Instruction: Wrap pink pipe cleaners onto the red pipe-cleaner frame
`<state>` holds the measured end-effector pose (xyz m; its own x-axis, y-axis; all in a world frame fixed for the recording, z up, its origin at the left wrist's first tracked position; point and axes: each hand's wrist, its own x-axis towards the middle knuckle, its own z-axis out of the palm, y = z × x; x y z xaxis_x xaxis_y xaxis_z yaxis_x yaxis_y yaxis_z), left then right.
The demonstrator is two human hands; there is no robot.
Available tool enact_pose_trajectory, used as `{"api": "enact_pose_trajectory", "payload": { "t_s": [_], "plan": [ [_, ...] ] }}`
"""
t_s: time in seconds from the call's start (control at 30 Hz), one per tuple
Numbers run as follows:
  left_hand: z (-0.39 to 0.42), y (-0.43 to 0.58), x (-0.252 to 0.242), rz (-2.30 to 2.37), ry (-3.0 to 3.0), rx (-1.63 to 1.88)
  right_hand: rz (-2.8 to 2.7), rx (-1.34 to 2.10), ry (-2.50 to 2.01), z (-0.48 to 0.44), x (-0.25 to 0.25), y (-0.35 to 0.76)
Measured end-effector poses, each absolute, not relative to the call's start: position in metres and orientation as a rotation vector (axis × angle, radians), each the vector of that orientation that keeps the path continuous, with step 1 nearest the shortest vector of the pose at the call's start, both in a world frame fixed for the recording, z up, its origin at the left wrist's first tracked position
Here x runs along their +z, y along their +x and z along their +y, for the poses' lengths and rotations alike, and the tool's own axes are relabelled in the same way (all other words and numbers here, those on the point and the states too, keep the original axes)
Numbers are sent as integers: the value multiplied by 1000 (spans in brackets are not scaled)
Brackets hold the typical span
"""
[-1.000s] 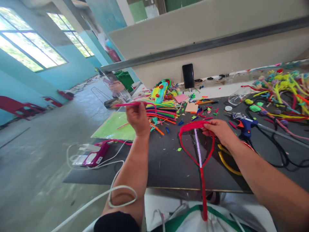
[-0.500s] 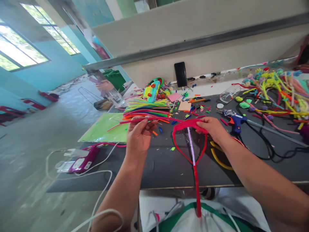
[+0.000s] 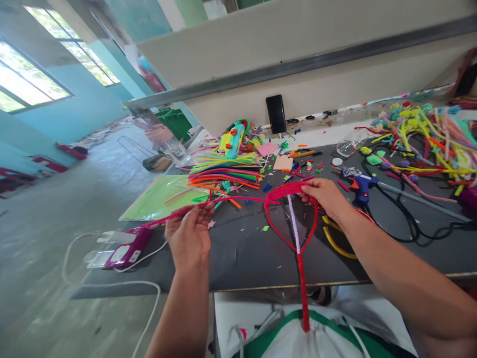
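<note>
My left hand [image 3: 191, 233] pinches a long pinkish-red pipe cleaner [image 3: 242, 198], which runs right toward a heart-like loop frame [image 3: 286, 190]. The frame is made of red pipe cleaners, its top edge thickly wrapped. My right hand [image 3: 327, 198] grips the upper right corner of that frame, thumb on top and the other fingers partly hidden behind. A pale lilac stem [image 3: 293, 223] crosses the loop's middle and joins a red-wrapped handle [image 3: 303, 293] that points down toward my shirt. Whether the pipe cleaner is fixed to the frame I cannot tell.
Bundled pipe cleaners [image 3: 223, 171] lie behind my left hand, beside a green sheet [image 3: 149, 199]. A blue glue gun [image 3: 363, 188] with a black cord is at right. A phone [image 3: 276, 114] leans on the back board. A purple power strip [image 3: 128, 251] sits at the left edge.
My left hand has moved left and down, with the pipe cleaner now drawn out in a longer stretch from the frame. My right hand keeps its grip in nearly the same place.
</note>
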<state>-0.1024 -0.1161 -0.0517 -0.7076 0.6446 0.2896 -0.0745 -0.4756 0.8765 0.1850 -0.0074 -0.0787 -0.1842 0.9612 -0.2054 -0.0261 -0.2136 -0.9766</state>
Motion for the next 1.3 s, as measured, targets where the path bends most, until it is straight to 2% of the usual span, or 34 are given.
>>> {"api": "enact_pose_trajectory", "payload": {
  "t_s": [0.33, 0.6, 0.77, 0.87, 0.97, 1.1, 1.2, 1.3],
  "plan": [
    [-133, -42, -83, 1227, 717, 1870, -1186, 1617, -1148, -10, -81, 184],
    [-128, -31, -77, 1161, 670, 1862, -1405, 1587, -1102, -17, -77, 181],
    [-131, -27, -79, 1214, 821, 1938, -1481, 1614, -1079, -19, -75, 179],
    [-134, -26, -77, 1418, 1127, 1859, -1558, 1572, -1036, -18, -79, 180],
    [-136, -23, -66, 1697, 1724, 1539, -1620, 1561, -1040, -16, -84, 180],
    [-129, -2, -46, 1826, 2431, 735, -1618, 1596, -1097, -14, -86, 178],
    [-114, 25, -40, 1812, 2693, 137, -1596, 1590, -1137, -15, -84, 177],
    [-97, 50, -42, 1766, 2788, -161, -1590, 1570, -1153, -14, -83, 177]
  ]
}}
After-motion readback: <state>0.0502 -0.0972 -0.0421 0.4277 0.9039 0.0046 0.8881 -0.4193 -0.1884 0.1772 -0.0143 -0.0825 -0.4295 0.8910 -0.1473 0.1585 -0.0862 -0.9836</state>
